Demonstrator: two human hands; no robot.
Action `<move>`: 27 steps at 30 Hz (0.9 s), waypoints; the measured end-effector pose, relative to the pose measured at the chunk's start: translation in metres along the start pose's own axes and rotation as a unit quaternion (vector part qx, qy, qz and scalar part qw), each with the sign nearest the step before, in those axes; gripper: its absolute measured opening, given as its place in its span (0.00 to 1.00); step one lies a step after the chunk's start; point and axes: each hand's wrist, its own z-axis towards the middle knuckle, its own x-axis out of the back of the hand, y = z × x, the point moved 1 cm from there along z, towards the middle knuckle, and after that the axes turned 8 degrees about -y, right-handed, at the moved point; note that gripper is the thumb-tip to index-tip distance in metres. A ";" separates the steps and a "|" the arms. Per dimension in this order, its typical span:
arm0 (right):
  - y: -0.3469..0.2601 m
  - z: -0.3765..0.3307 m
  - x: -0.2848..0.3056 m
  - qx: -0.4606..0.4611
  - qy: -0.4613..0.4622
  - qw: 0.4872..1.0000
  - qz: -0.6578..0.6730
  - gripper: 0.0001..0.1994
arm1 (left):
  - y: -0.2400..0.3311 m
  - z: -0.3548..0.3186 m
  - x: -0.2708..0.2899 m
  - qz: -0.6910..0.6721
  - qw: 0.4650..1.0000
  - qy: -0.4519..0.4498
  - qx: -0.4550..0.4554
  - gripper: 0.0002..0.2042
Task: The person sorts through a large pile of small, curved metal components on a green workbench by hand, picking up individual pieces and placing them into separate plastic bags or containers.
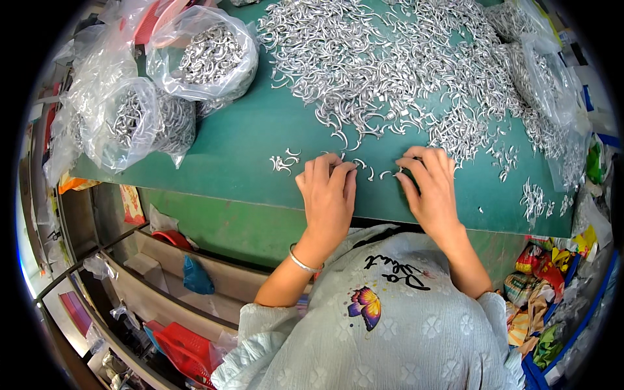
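My left hand (326, 195) rests at the near part of the green tabletop (247, 156), its fingers bent into a pinch. A bit of silver shows at those fingertips, seemingly a small curved metal piece (342, 156). My right hand (431, 187) pinches another small curved metal piece (399, 170) between thumb and index finger. Between the hands lie a few loose curved pieces (370, 173). Left of my left hand sits a small group of pieces (285, 161). Beyond both hands spreads a large heap of the same silver pieces (383, 71).
Clear plastic bags of pieces stand at the far left (214, 58) and left (153, 123); another bag (549, 97) lies at the right. A small pile (533, 200) sits near the right corner. Below are a red basket (185, 348), shelving (175, 286) and colourful wrappers (543, 273).
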 end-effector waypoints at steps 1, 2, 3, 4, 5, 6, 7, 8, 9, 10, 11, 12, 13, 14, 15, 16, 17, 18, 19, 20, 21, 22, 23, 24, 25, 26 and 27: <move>-0.006 0.005 -0.002 0.011 0.007 1.000 0.013 0.12 | 0.000 -0.001 0.000 -0.007 1.000 0.004 -0.001 0.10; -0.014 0.010 -0.006 0.023 0.013 0.999 0.027 0.12 | 0.001 -0.002 0.000 -0.007 1.000 0.004 0.002 0.11; -0.023 0.017 -0.010 0.032 0.019 0.999 0.006 0.11 | 0.002 -0.003 0.000 -0.006 1.000 0.004 0.005 0.11; -0.024 0.022 -0.016 0.029 0.017 0.999 0.004 0.11 | 0.002 -0.003 0.003 -0.004 1.000 0.003 0.008 0.11; -0.024 0.025 -0.025 0.025 0.014 1.000 0.003 0.10 | 0.001 -0.005 0.006 -0.005 1.000 0.017 0.016 0.11; -0.024 0.026 -0.030 0.021 0.012 1.000 0.001 0.10 | -0.002 -0.008 0.010 -0.006 0.999 0.030 0.024 0.12; -0.024 0.027 -0.028 0.031 0.018 0.999 -0.023 0.09 | -0.006 -0.011 0.013 -0.007 0.998 0.045 0.034 0.13; -0.024 0.027 -0.025 0.020 0.028 0.999 -0.018 0.08 | -0.011 -0.013 0.018 0.009 0.997 0.061 0.037 0.14; -0.024 0.025 -0.021 0.009 0.037 0.999 -0.014 0.08 | -0.014 -0.014 0.024 0.012 0.997 0.060 0.045 0.14; -0.025 0.025 -0.017 -0.002 0.046 0.999 -0.010 0.07 | -0.015 -0.016 0.027 0.015 0.997 0.060 0.052 0.15; -0.030 0.026 -0.014 0.014 0.059 0.998 0.010 0.07 | -0.018 -0.017 0.028 -0.002 0.996 0.069 0.059 0.15; -0.035 0.029 -0.017 0.041 0.051 0.997 0.029 0.08 | -0.021 -0.018 0.028 -0.018 0.995 0.077 0.066 0.15; -0.041 0.033 -0.021 0.066 0.044 0.996 0.047 0.08 | -0.024 -0.018 0.028 -0.035 0.993 0.085 0.071 0.15; -0.047 0.038 -0.025 0.090 0.037 0.993 0.064 0.09 | -0.023 -0.017 0.031 -0.019 0.993 0.090 0.074 0.15; -0.053 0.044 -0.035 0.115 0.025 0.991 0.067 0.09 | -0.022 -0.016 0.034 -0.003 0.992 0.096 0.077 0.15; -0.058 0.051 -0.050 0.139 0.013 0.988 0.071 0.10 | -0.021 -0.015 0.038 0.014 0.992 0.102 0.080 0.15; -0.059 0.056 -0.058 0.163 0.002 0.984 0.074 0.10 | -0.022 -0.013 0.040 0.029 0.990 0.109 0.089 0.15; -0.060 0.058 -0.058 0.170 -0.003 0.982 0.078 0.10 | -0.023 -0.012 0.041 0.023 0.990 0.110 0.085 0.15; -0.061 0.060 -0.059 0.180 -0.010 0.980 0.083 0.10 | -0.027 -0.014 0.042 0.019 0.990 0.114 0.086 0.16; -0.062 0.061 -0.060 0.190 -0.017 0.978 0.089 0.10 | -0.031 -0.016 0.042 0.015 0.989 0.116 0.086 0.16; -0.055 0.061 -0.055 0.161 -0.004 0.980 0.121 0.12 | -0.034 -0.018 0.041 0.005 0.992 0.108 0.069 0.16; -0.047 0.059 -0.050 0.149 0.003 0.983 0.105 0.13 | -0.032 -0.021 0.038 0.012 0.994 0.082 0.071 0.16; -0.041 0.058 -0.040 0.134 0.011 0.987 0.093 0.14 | -0.026 -0.021 0.038 0.021 0.996 0.047 0.074 0.15; -0.038 0.057 -0.034 0.118 0.019 0.990 0.080 0.15 | -0.022 -0.021 0.037 0.029 0.997 0.013 0.076 0.14; -0.039 0.056 -0.032 0.131 -0.022 0.990 0.050 0.17 | -0.024 -0.020 0.034 0.031 0.996 0.019 0.082 0.13; -0.036 0.054 -0.035 0.137 -0.030 0.990 0.020 0.17 | -0.029 -0.018 0.028 0.033 0.995 0.024 0.087 0.12; -0.033 0.051 -0.042 0.144 -0.038 0.989 -0.010 0.17 | -0.032 -0.016 0.025 0.036 0.995 0.030 0.093 0.12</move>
